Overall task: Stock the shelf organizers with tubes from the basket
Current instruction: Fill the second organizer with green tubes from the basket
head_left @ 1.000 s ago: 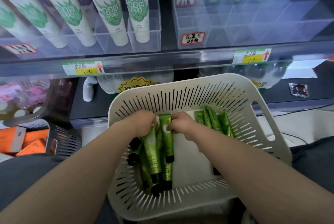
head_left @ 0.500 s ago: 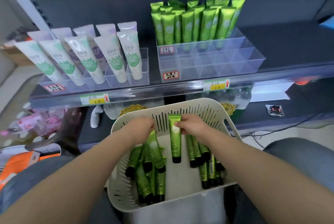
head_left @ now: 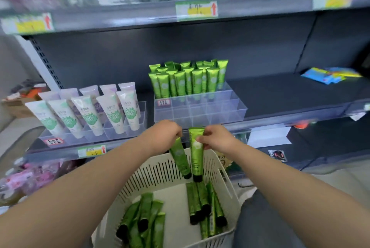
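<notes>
Two green tubes are held up over the basket right now, one per hand. The left hand [head_left: 162,137] is pinched onto the crimped end of the left tube [head_left: 180,157], fingers curled round it, and that tube hangs tilted, cap toward 5 o'clock. The right hand [head_left: 217,139] is clamped on the top of the right tube [head_left: 197,153], thumb and fingers closed on it, and it hangs pretty much plumb, cap down. Both caps are seen against the far wall of the white slotted basket [head_left: 156,169].

More tubes are left lying inside, a heap at 7 o'clock [head_left: 144,221] and a bunch at 5 o'clock [head_left: 204,207]. The clear divided organizer [head_left: 200,111] is at 12 o'clock from the hands. Its back rows are filled with upright green tubes [head_left: 188,81], and the front cells look free.

Probably best if each tube is kept cap-down, lined up over one front cell and lowered straight in, so the stocked rows aren't knocked. The tilted one should be squared up first.
</notes>
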`<state>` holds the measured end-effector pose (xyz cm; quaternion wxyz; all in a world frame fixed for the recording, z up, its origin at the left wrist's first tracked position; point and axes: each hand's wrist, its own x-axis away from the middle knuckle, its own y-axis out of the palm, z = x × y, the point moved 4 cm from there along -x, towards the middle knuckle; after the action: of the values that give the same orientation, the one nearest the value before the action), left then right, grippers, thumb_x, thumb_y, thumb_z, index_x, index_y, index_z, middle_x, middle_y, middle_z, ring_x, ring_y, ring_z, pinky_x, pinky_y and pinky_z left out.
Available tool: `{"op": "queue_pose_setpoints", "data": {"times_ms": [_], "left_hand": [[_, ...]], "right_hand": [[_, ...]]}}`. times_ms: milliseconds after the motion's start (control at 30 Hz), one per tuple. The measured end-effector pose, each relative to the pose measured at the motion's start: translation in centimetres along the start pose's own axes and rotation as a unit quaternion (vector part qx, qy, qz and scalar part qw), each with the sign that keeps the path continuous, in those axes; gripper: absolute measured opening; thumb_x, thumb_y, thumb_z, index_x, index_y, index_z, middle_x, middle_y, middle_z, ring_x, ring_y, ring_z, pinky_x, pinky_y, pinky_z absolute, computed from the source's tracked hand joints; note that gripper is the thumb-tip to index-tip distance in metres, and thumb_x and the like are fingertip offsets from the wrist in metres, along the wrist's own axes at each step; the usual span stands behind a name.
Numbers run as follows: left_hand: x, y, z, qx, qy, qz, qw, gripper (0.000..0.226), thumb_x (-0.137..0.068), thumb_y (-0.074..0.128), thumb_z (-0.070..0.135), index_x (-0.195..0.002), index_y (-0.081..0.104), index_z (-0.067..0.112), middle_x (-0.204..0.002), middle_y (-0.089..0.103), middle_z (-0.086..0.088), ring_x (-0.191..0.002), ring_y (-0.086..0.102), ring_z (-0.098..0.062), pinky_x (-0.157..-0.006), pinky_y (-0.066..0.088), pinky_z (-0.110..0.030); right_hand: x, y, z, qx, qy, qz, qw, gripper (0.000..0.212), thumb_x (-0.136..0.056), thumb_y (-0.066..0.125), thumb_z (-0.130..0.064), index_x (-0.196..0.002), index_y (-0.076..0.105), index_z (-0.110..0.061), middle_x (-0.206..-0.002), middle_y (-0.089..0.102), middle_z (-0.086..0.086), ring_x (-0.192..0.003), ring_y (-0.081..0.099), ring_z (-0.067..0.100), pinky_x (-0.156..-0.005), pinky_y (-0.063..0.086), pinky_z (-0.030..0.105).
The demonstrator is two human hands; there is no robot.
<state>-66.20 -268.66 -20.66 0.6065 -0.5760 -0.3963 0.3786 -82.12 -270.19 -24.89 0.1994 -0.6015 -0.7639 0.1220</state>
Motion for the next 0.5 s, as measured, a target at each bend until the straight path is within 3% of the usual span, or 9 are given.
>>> {"op": "queue_pose_setpoints", "data": {"times_ms": [100,200,333,433,500], "left_hand": [[-1.6,-2.7,1.6,-0.008,0.007,0.014,1.000,0.026,-0.092,0.045,0.005,-0.107,0.066,0.010,-0.109,0.066,-0.009,-0.101,0.058,-0.027,-0.086,0.047,-0.034],[-3.1,-5.0,2.9,-0.012,0.007,0.030,0.999,0.023,-0.087,0.046,0.001,-0.097,0.065,0.008,-0.100,0.064,-0.011,-0.096,0.057,-0.029,-0.079,0.043,-0.032],[-5.5,-7.7,4.3,0.006,0.008,0.065,0.998,0.035,-0.087,0.045,-0.001,-0.113,0.065,0.012,-0.107,0.064,-0.008,-0.102,0.058,-0.027,-0.085,0.047,-0.033],[-7.6,-9.3,5.1,-0.002,0.020,0.093,0.996,0.033,-0.087,0.045,0.000,-0.113,0.064,0.012,-0.109,0.064,-0.009,-0.104,0.057,-0.027,-0.088,0.046,-0.033],[-8.9,-10.2,5.5,-0.011,0.027,0.108,0.994,0.034,-0.088,0.046,0.002,-0.115,0.063,0.012,-0.114,0.063,-0.009,-0.107,0.056,-0.027,-0.089,0.044,-0.032]], "right_hand": [[0.0,-3.1,-1.0,-0.001,-0.014,0.022,1.000,0.014,-0.085,0.067,-0.009,-0.083,0.059,0.002,-0.071,0.052,0.014,-0.067,0.054,0.022,-0.073,0.055,0.041],[-0.3,-6.0,-1.6,-0.001,-0.018,0.038,0.999,0.020,-0.084,0.068,-0.010,-0.087,0.061,0.008,-0.074,0.058,0.014,-0.067,0.058,0.021,-0.076,0.055,0.041],[-1.1,-9.9,-2.5,-0.018,-0.037,0.060,0.997,0.030,-0.082,0.070,-0.010,-0.099,0.059,0.013,-0.081,0.057,0.016,-0.074,0.058,0.022,-0.074,0.057,0.035],[-2.0,-12.0,-3.1,-0.029,-0.051,0.076,0.995,0.021,-0.081,0.071,-0.008,-0.097,0.066,0.005,-0.084,0.062,0.019,-0.074,0.060,0.022,-0.082,0.055,0.043],[-2.5,-13.2,-3.5,-0.043,-0.060,0.081,0.994,0.011,-0.082,0.069,-0.005,-0.092,0.067,0.000,-0.087,0.064,0.020,-0.075,0.061,0.020,-0.078,0.056,0.037]]}}
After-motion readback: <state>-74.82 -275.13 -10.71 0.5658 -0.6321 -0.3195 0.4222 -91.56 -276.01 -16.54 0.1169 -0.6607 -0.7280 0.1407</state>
